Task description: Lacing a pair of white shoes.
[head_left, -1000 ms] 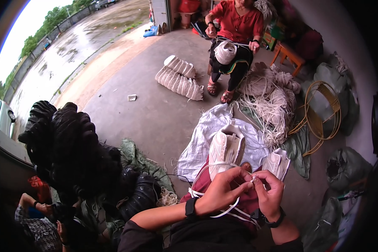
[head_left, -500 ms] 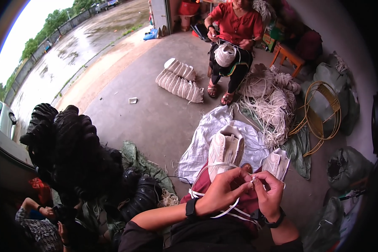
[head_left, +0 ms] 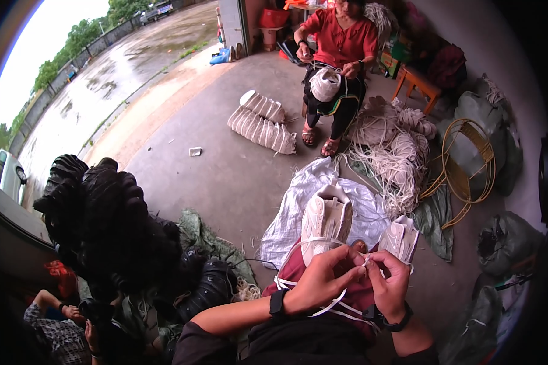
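Over my lap, my left hand and my right hand meet fingertip to fingertip. Both are closed in a pinch on a white shoelace, whose small bit shows between thumbs and fingers. More of the lace hangs in loops below and beside the hands. Just beyond the left hand is a white-and-beige shoe, toe toward me, with lace across it. A second light-coloured shoe rests to the right, beyond my right hand. The maroon cloth covers my lap.
A white sack lies beneath the shoes. Dark shoes are piled at left, near another person. Ahead, a seated person in red handles a pale shoe beside a heap of laces. Tied pale bundles lie on the floor.
The whole view has shifted slightly. My fingers keep their pinch on the shoelace with almost no movement. The seated person's hands have moved a little near the pale shoe.
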The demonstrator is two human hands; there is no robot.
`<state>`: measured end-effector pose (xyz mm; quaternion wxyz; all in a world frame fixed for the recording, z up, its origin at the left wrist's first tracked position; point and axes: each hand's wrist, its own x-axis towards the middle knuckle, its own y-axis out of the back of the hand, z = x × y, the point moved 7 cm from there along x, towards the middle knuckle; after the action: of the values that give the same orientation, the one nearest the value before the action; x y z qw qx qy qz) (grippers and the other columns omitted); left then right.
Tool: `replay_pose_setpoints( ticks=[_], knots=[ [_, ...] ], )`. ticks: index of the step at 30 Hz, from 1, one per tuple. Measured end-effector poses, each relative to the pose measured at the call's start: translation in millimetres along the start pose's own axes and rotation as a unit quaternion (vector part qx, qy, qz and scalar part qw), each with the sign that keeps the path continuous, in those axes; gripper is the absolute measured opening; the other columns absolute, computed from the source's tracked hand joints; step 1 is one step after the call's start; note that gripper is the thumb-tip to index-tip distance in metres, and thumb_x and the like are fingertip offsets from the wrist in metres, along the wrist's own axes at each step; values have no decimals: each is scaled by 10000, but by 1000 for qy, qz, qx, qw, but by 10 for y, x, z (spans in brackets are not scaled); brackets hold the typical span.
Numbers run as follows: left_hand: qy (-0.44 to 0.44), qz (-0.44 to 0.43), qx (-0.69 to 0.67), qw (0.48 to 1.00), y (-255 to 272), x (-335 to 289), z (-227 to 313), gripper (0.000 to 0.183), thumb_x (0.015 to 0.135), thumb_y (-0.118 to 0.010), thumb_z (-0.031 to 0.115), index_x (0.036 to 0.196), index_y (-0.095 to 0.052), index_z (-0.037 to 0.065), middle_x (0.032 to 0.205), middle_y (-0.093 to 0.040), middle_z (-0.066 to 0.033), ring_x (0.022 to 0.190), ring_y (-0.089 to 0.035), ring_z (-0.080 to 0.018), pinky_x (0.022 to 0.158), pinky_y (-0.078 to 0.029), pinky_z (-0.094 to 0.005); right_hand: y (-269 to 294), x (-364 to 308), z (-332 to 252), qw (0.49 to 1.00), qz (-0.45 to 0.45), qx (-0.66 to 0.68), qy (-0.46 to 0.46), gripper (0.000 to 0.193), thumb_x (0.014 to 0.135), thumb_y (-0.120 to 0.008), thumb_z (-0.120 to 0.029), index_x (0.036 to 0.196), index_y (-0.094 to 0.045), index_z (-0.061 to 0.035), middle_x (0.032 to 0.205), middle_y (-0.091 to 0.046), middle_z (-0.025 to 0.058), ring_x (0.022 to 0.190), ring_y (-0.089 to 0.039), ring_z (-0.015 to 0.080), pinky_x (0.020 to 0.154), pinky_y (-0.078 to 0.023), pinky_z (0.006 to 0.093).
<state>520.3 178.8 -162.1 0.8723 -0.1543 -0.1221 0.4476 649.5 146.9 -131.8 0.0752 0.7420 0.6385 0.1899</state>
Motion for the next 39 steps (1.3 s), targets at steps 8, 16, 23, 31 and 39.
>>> replay_pose_setpoints(
  ticks=[8,16,23,31,39],
  knots=[
    [9,-5,6,1000,-106,104,-87,159,922,-631,107,1011,-542,9,847,-604,19,772,-549,-21,644,-447,-193,147,15,70,1000,14,-9,8,64,886,-597,-10,907,-634,38,826,-653,79,773,-606,119,726,-476,244],
    [5,-14,28,999,-278,281,-229,147,927,-620,100,1012,-543,10,861,-604,23,788,-548,-18,655,-449,-190,378,24,228,999,29,10,-9,62,889,-598,-13,900,-631,38,821,-652,70,764,-593,97,709,-474,232],
    [25,-20,32,999,-515,411,-278,148,930,-619,111,1012,-542,15,849,-596,30,762,-538,-16,637,-438,-188,638,-5,346,999,44,17,-15,75,895,-599,-32,900,-634,34,790,-657,60,731,-590,91,680,-475,231],
    [42,-26,38,998,-679,489,-359,158,931,-618,113,1025,-541,11,865,-583,31,774,-529,-16,643,-435,-192,839,-22,403,998,57,5,6,70,884,-607,-35,897,-636,28,782,-652,63,717,-591,102,661,-469,234],
    [49,-29,33,998,-829,531,-354,167,928,-622,115,1031,-544,10,875,-592,25,792,-540,-22,660,-444,-193,972,-62,446,998,56,21,-14,68,883,-606,-33,896,-634,27,777,-643,62,710,-584,101,658,-461,234]
  ],
)
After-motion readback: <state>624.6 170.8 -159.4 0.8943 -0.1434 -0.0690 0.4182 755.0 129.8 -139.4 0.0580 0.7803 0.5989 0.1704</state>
